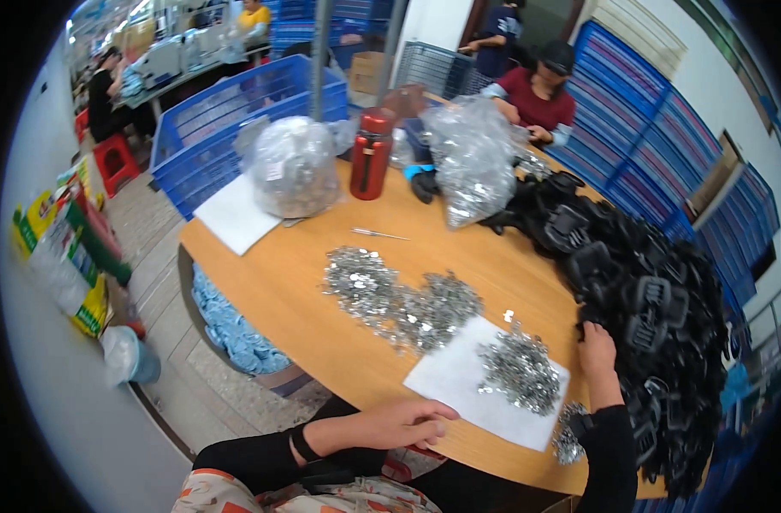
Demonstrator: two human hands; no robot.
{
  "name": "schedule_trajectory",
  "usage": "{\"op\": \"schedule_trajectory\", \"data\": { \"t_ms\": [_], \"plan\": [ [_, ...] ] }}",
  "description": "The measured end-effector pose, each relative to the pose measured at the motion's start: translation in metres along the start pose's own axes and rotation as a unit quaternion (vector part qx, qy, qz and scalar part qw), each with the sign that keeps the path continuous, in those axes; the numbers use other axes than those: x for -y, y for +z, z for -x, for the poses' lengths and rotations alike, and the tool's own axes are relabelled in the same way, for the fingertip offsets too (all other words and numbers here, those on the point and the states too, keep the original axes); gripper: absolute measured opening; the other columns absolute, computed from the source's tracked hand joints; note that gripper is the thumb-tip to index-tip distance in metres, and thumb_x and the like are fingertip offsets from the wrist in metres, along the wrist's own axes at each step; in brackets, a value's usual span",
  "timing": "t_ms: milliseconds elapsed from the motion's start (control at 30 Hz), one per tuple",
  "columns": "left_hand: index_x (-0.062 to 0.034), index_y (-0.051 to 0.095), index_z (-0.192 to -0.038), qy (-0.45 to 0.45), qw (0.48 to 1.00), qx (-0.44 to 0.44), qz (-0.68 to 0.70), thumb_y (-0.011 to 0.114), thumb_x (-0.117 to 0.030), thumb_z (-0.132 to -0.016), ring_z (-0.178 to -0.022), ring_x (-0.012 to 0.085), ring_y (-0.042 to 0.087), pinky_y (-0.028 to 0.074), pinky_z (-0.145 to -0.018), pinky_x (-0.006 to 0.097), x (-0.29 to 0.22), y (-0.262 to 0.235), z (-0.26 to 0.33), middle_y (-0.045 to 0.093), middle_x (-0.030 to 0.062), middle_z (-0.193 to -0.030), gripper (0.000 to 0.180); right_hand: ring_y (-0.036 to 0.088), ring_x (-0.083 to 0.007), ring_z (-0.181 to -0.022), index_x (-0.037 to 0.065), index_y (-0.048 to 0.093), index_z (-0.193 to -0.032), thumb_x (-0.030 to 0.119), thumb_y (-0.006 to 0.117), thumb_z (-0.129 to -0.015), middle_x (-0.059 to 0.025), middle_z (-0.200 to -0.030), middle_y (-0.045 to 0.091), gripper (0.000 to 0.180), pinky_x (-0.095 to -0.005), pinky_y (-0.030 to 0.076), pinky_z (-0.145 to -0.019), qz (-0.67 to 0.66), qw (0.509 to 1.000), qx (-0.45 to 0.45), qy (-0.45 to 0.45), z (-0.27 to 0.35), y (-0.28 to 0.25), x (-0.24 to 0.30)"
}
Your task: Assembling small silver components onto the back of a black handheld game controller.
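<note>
My left hand [390,425] hovers at the table's near edge, next to a white sheet [442,372]. Its fingers are loosely stretched and hold nothing I can see. On the sheet lies a heap of small shiny metal pieces [520,372]. My right hand [599,352] reaches to the left edge of a large pile of black plastic parts [656,299]. Its fingertips are closed on a small black plastic part [586,315], partly hidden by the fingers. Beside my right sleeve sits a smaller cluster of metal pieces [568,436].
More metal pieces [360,282] spread mid-table near a thin screwdriver-like tool [379,233]. Farther back stand a red flask [372,158], a stuffed clear bag [292,171] and another bag [469,158]. A person [540,98] works across the table. Blue crates [228,120] stand beyond.
</note>
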State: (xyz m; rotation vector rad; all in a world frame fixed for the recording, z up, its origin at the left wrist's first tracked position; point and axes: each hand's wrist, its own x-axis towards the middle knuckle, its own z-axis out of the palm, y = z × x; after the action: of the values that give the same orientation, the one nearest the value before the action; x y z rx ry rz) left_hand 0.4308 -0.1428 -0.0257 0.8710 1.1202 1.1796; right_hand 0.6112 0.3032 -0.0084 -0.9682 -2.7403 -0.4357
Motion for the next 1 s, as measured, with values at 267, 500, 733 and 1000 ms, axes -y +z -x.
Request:
{"op": "schedule_trajectory", "data": {
  "t_ms": [267,500,733,1000],
  "plan": [
    [0.0012,0.045,-0.144,0.035,0.999,0.011,0.031,0.049,-0.027,-0.107,-0.096,0.0103,0.061,0.055,-0.083,0.026,0.001,-0.001,0.006,0.059,0.0041,-0.105,0.047,0.065,-0.0389,-0.097,0.001,0.064,-0.109,0.004,0.067,-0.074,-0.0206,-0.106,0.065,0.035,-0.0494,0.053,-0.084,-0.101,0.994,-0.013,-0.028,-0.005,-0.033,0.053],
    [-0.0004,0.047,-0.144,0.031,0.999,0.017,0.009,0.049,-0.029,-0.108,-0.097,0.0097,0.061,0.055,-0.086,0.027,0.002,-0.005,0.004,0.060,0.0038,-0.106,0.046,0.063,-0.0219,-0.072,-0.002,0.061,-0.111,0.000,0.062,-0.082,-0.0150,-0.083,0.064,0.028,-0.0320,0.050,-0.068,-0.288,0.954,-0.025,0.084,-0.020,-0.062,0.034],
    [0.0000,0.048,-0.143,0.036,0.998,0.007,0.056,0.052,-0.026,-0.106,-0.096,0.0091,0.061,0.055,-0.083,0.026,0.000,-0.002,0.011,0.062,0.0029,-0.106,0.045,0.059,-0.0072,-0.073,0.001,0.060,-0.113,-0.004,0.051,-0.088,-0.0016,-0.096,0.066,0.027,-0.0232,0.049,-0.062,-0.536,0.838,-0.021,0.101,0.021,-0.162,0.058],
    [-0.0020,0.039,-0.146,0.155,0.981,-0.060,0.100,0.062,-0.026,-0.102,-0.104,0.0116,0.059,0.050,-0.091,0.029,-0.021,0.023,0.008,0.060,0.0054,-0.119,0.055,0.067,-0.0142,-0.080,0.001,0.061,-0.107,-0.001,0.062,-0.093,-0.0068,-0.098,0.069,0.014,-0.0286,0.057,-0.068,-0.785,0.582,0.173,0.122,0.145,-0.170,0.153]
  ]
}}
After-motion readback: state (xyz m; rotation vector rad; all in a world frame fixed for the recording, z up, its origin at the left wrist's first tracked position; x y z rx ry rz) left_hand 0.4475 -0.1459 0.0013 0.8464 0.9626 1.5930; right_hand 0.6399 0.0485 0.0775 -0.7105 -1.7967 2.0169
